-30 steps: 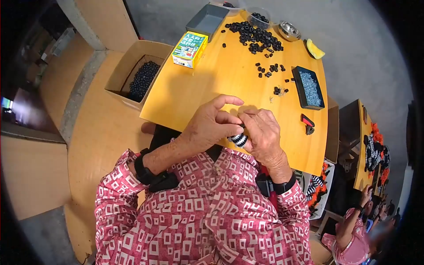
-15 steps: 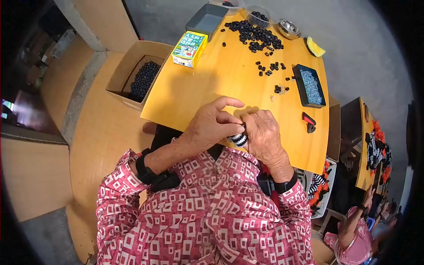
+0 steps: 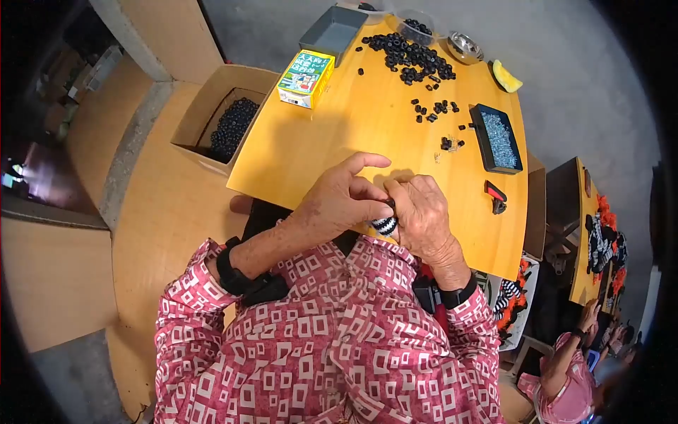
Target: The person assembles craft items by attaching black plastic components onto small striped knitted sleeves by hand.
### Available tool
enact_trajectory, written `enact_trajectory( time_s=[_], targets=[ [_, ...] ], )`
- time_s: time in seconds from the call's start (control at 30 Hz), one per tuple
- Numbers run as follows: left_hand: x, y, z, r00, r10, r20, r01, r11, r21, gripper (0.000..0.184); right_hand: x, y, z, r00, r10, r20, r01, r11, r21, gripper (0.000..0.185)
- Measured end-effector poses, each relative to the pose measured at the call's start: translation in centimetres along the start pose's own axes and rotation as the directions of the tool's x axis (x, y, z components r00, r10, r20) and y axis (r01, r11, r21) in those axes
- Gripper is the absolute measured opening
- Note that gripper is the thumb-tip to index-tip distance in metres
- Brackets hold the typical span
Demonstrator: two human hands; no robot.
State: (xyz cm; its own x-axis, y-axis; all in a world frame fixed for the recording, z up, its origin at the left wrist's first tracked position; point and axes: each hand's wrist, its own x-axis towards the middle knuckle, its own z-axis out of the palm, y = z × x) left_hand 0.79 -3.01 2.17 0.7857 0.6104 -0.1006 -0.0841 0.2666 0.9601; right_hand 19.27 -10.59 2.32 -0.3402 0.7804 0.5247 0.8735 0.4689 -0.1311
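Close to my body, at the table's near edge, both hands meet over a small black-and-white striped piece [image 3: 385,225] that looks like fabric. My left hand [image 3: 346,198] pinches at its dark upper end with thumb and a finger, while the index finger curves free above. Curled fingers of my right hand [image 3: 424,215] grip the piece from the other side and hide much of it. Beyond the hands lie scattered small black cylindrical parts [image 3: 409,56]. A dark tray [image 3: 497,138] of tiny pale-blue pieces and a red-and-black tool [image 3: 495,197] are to the right.
A yellow-green carton [image 3: 306,78] and a grey tray [image 3: 333,32] stand at the back left. Left of the table is a cardboard box [image 3: 226,116] of black parts. A metal bowl [image 3: 465,46] and a yellow wedge [image 3: 506,76] sit far right. Another person [image 3: 568,374] is at lower right.
Both hands stay at the same spot around the striped piece, with only slight finger movement. The whole view has shifted a few pixels.
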Motion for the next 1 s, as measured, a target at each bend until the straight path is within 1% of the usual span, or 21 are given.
enact_trajectory(
  time_s=[0.13,0.2,0.33,0.4,0.43,0.5,0.53,0.6,0.7,0.83,0.93,1.0],
  targets=[
    [0.0,0.4,-0.1,0.999,-0.027,0.021,0.028,0.999,-0.026,0.063,0.0,0.1,0.2,1.0,-0.007,-0.014,0.007,1.0,-0.011,0.037],
    [-0.1,0.7,-0.2,0.997,-0.067,0.024,0.066,0.996,0.059,0.065,-0.2,0.1,0.4,1.0,-0.023,-0.007,0.023,1.0,0.01,0.035],
    [-0.2,0.4,0.0,0.999,-0.036,0.023,0.035,0.999,0.028,0.066,-0.1,0.2,0.3,1.0,-0.02,-0.007,0.02,1.0,0.007,0.034],
    [-0.2,0.5,0.1,1.0,-0.016,0.018,0.016,1.0,0.022,0.066,-0.3,0.3,0.3,0.998,-0.002,0.066,0.002,1.0,-0.007,0.035],
    [-0.2,0.5,0.2,1.0,-0.018,0.018,0.018,1.0,0.022,0.066,-0.2,0.3,0.4,0.998,0.0,0.066,0.001,1.0,-0.006,0.035],
    [0.0,0.5,0.2,0.999,-0.043,-0.008,0.043,0.999,-0.025,0.064,0.2,0.2,0.5,1.0,-0.022,0.0,0.022,0.999,-0.039,0.04],
    [0.1,0.5,0.2,0.999,-0.043,-0.008,0.043,0.999,-0.025,0.064,0.3,0.1,0.5,1.0,-0.021,0.0,0.021,0.999,-0.039,0.04],
    [0.2,0.2,0.1,0.999,-0.023,-0.038,0.023,1.0,-0.001,0.063,0.4,0.0,0.4,1.0,-0.011,-0.007,0.011,0.999,-0.048,0.047],
    [0.4,-0.2,-0.1,0.998,-0.04,-0.048,0.037,0.998,-0.048,0.062,0.4,-0.1,0.3,1.0,0.017,0.015,-0.016,0.999,-0.043,0.051],
    [0.5,-0.4,-0.1,0.997,-0.045,-0.056,0.044,0.999,-0.025,0.061,0.1,0.1,0.4,0.999,0.03,0.038,-0.029,0.999,-0.018,0.052],
    [0.4,-0.5,-0.1,0.998,-0.033,-0.054,0.031,0.999,-0.038,0.061,0.1,0.1,0.5,0.998,0.057,0.039,-0.058,0.998,0.019,0.055],
    [0.2,-0.3,0.1,1.0,0.005,-0.017,-0.006,0.999,-0.038,0.06,0.2,-0.1,0.2,0.997,0.059,0.048,-0.061,0.997,0.042,0.056]
  ],
)
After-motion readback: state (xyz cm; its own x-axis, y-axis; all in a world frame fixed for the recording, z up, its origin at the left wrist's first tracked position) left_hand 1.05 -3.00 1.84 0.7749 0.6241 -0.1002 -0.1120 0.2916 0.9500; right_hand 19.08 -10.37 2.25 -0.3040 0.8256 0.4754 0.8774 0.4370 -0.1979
